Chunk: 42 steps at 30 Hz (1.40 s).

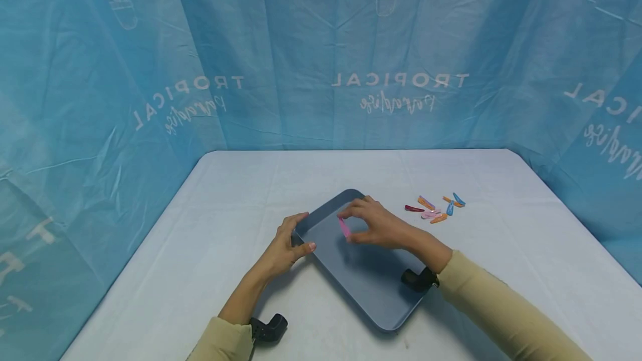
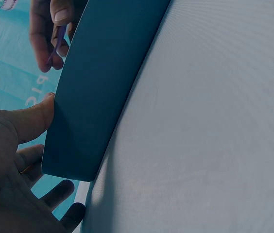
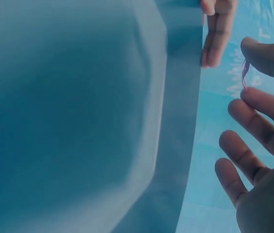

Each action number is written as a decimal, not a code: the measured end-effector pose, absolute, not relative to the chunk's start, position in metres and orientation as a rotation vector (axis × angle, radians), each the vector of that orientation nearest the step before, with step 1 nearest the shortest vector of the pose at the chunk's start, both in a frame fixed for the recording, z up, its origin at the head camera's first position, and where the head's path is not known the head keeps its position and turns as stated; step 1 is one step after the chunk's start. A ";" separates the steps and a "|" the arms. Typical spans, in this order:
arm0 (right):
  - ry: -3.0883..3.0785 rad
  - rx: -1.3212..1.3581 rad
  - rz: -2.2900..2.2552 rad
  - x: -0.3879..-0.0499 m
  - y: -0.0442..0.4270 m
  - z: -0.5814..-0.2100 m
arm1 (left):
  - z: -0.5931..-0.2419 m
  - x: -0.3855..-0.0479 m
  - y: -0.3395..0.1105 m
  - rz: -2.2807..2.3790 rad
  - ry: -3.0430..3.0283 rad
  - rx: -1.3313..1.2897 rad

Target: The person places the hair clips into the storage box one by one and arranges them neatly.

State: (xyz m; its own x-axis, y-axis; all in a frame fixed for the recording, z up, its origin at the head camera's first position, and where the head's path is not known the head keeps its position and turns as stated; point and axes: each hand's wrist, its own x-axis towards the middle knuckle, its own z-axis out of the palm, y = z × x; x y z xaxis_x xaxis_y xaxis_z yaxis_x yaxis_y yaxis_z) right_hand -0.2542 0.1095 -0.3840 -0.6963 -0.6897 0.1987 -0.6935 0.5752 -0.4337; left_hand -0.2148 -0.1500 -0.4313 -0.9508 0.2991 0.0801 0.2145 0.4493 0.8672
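Note:
A grey-blue rectangular tray [image 1: 368, 288] lies slantwise on the white table. My left hand [image 1: 282, 249] holds its far left corner, the thumb on the rim and the fingers round the outside of the end. Over the tray, my right hand [image 1: 378, 224] pinches a pink hair clip [image 1: 344, 227] between thumb and index finger. In the right wrist view the same hair clip [image 3: 245, 75] appears edge-on between the fingertips, the other fingers spread. The left wrist view shows the tray's outer wall [image 2: 98, 87] close up, with the left thumb at its edge.
Several hair clips in orange, blue, pink, purple and dark red lie loosely grouped to the right of the tray, among them a dark red clip [image 1: 414, 208] and a blue clip [image 1: 450, 208]. Blue printed cloth [image 1: 301, 43] hangs behind and beside the white table [image 1: 200, 227].

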 end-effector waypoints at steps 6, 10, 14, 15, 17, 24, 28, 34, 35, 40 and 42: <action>-2.821 1.315 0.801 -0.253 0.105 -0.389 | -0.432 -0.215 -0.150 1.540 2.598 0.466; -2.856 1.352 0.832 -0.252 0.104 -0.393 | -0.432 -0.216 -0.150 1.542 2.597 0.470; -2.865 1.400 0.837 -0.251 0.102 -0.396 | -0.434 -0.217 -0.150 1.543 2.598 0.469; -2.862 1.415 0.830 -0.250 0.101 -0.397 | -0.434 -0.217 -0.150 1.541 2.599 0.467; -2.855 1.443 0.803 -0.250 0.099 -0.398 | -0.434 -0.218 -0.151 1.532 2.606 0.464; -2.857 1.482 0.738 -0.247 0.095 -0.405 | -0.433 -0.216 -0.150 1.528 2.608 0.458; -2.890 1.484 0.703 -0.246 0.093 -0.408 | -0.433 -0.217 -0.150 1.526 2.616 0.464; -2.943 1.490 0.682 -0.244 0.089 -0.409 | -0.433 -0.216 -0.150 1.528 2.622 0.473; -2.943 1.496 0.677 -0.244 0.089 -0.410 | -0.433 -0.216 -0.150 1.524 2.624 0.472; -2.925 1.529 0.630 -0.244 0.085 -0.412 | -0.432 -0.216 -0.150 1.506 2.626 0.470; -2.915 1.543 0.606 -0.245 0.084 -0.414 | -0.433 -0.216 -0.150 1.506 2.626 0.478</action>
